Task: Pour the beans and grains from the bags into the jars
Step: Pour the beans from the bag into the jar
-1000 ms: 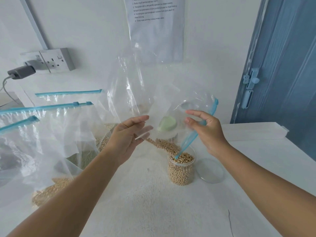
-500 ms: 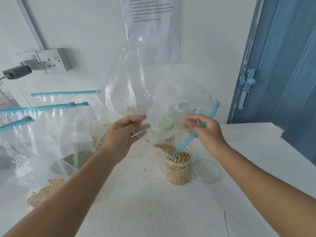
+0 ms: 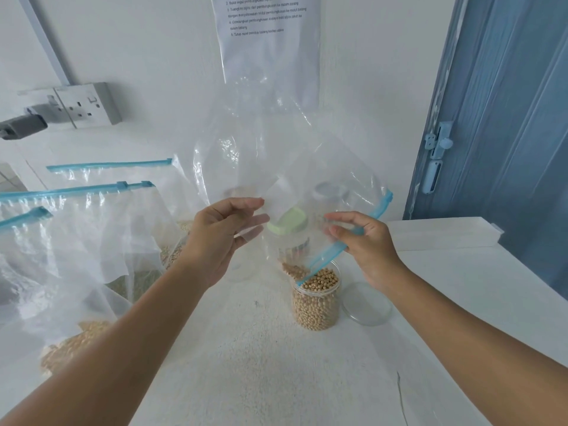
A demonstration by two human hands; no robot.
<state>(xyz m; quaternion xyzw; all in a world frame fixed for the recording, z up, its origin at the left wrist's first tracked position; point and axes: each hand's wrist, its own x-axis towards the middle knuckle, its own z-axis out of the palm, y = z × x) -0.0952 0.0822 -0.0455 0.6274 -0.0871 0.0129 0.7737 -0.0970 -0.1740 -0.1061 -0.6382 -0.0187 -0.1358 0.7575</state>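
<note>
Overhead, a printed sheet (image 3: 267, 41) at top centre carries numbered lines, too blurred to read. My left hand (image 3: 215, 238) pinches the side of the clear, crinkly bag (image 3: 276, 155); my right hand (image 3: 365, 244) grips its blue zip edge (image 3: 332, 253). Last round tan beans (image 3: 293, 270) sit at its mouth, over the beans' plastic jar (image 3: 316, 299), centre frame, nearly full. Flat round lid (image 3: 367, 304) lies just right. Zip bags of grain (image 3: 76, 241) slump at left.

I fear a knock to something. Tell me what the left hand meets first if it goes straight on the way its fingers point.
The left hand already holds the clear bag; beyond the film, the green-lidded jar looks first in line, though depth is unclear.
</note>
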